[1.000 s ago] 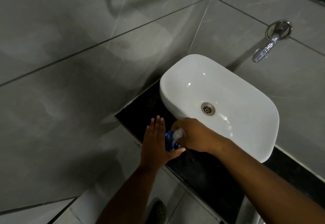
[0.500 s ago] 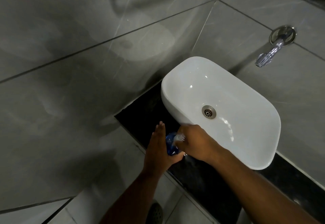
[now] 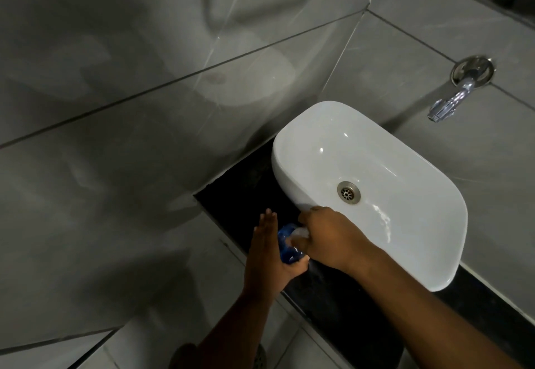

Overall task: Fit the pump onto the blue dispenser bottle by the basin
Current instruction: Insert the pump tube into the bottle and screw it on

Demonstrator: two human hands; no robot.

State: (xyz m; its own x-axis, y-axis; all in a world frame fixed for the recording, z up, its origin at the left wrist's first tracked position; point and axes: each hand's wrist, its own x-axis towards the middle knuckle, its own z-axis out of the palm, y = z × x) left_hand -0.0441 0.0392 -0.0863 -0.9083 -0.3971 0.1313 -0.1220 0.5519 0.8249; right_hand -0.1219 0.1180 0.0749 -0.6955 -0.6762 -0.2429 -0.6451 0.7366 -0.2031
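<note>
Gripping pump atop blue dispenser bottle: right hand, fingers curled round it. Left hand bracing bottle, fingers straight, thumb hooking it. Bottle sitting at 8 o'clock of basin. Risk: pump going on crooked; bottle slipping off counter edge.

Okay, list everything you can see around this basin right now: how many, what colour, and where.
blue dispenser bottle: one, blue, beside the basin's near-left corner, between both hands
pump: one, whitish, at the bottle's top
basin: one, white, on the counter
drain: one, metal, basin floor
tap: one, chrome, on the wall above the basin
counter: one, black, under the basin
wall tiles: several, grey, left and behind
left hand: thumb round the bottle, fingers straight
right hand: grips the pump
</note>
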